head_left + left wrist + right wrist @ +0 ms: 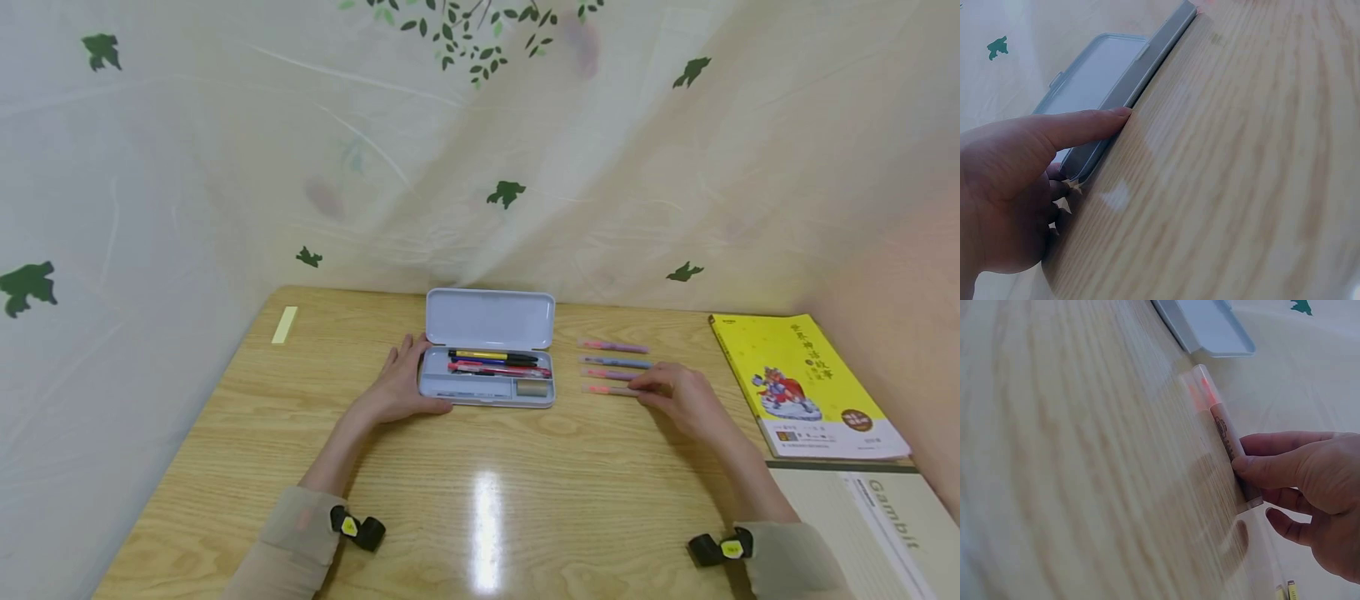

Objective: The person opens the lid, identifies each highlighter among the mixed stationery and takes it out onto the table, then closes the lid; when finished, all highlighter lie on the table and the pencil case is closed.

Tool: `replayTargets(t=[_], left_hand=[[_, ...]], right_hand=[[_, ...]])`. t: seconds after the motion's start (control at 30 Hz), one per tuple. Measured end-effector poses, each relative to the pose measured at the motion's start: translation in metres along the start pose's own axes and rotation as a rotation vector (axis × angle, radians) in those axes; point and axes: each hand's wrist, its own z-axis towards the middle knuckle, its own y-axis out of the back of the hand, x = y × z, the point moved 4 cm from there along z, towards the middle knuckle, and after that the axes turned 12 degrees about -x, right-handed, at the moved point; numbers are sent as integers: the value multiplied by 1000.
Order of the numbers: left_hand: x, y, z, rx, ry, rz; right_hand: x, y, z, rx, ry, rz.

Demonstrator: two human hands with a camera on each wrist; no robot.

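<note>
A light blue pencil case (489, 318) lies with its lid raised at the table's middle. Inside are a yellow-and-black pen (480, 355), red pens (495, 369) and a greyish eraser block (532, 388). My left hand (401, 383) grips the case's left end, thumb along the front side (1141, 69) and fingers round the end. Right of the case, several highlighters (618, 362) lie in a row. With thumb and fingertips my right hand (682, 398) pinches the rear end of the nearest highlighter (1221, 425), which has an orange-pink tip under a clear cap and points toward the case.
A yellow book (802, 375) lies at the right, with a pale notebook (840, 517) marked Gambit in front of it. A pale yellow strip (284, 325) is at the far left of the wooden table (420, 500). Behind hangs a leaf-patterned curtain (420, 208).
</note>
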Motion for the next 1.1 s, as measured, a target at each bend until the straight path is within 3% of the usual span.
replayTargets(t=[0.73,0.83,1.0,1.1], left_hand=[[0,-2,-1,10,13,-6],[-1,-2,-1,14,13,-12],[-1,0,-1,4,18,-17],[-1,0,-1,3,15,-10]], right_hand=[[6,4,-3,-30,0,37],[14,4,-2,-64,1,62],[39,-4,12,-92,48,214],[57,-11,23,-82,34,264]])
